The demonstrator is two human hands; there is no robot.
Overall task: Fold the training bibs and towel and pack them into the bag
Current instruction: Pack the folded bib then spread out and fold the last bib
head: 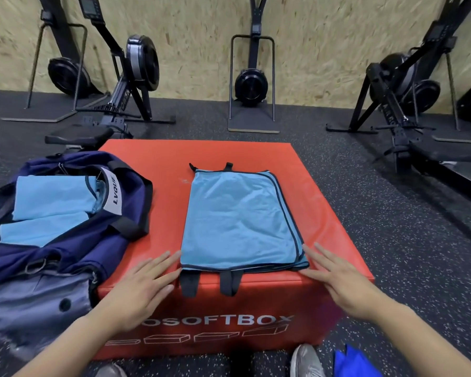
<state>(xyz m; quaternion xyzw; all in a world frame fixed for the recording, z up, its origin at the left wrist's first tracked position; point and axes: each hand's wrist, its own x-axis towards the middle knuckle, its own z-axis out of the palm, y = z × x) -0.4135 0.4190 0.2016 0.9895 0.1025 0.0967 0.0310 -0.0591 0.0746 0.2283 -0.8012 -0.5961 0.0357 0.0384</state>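
Red box (297,170) reads "OSOFTBOX"; the bag (98,240) left of it reads "LVQUE". Left hand (136,289) and right hand (343,281), fingers straight, flank the blue bib (239,219) atop it.

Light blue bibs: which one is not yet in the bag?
The bib lying flat on the red box, between both hands; the others sit inside the navy bag.

Light blue bib (239,219), dark-trimmed, folded flat on red box; dark straps overhang near edge. Navy bag (65,240) open at left, partly on box, holding two folded light blue pieces (52,197).
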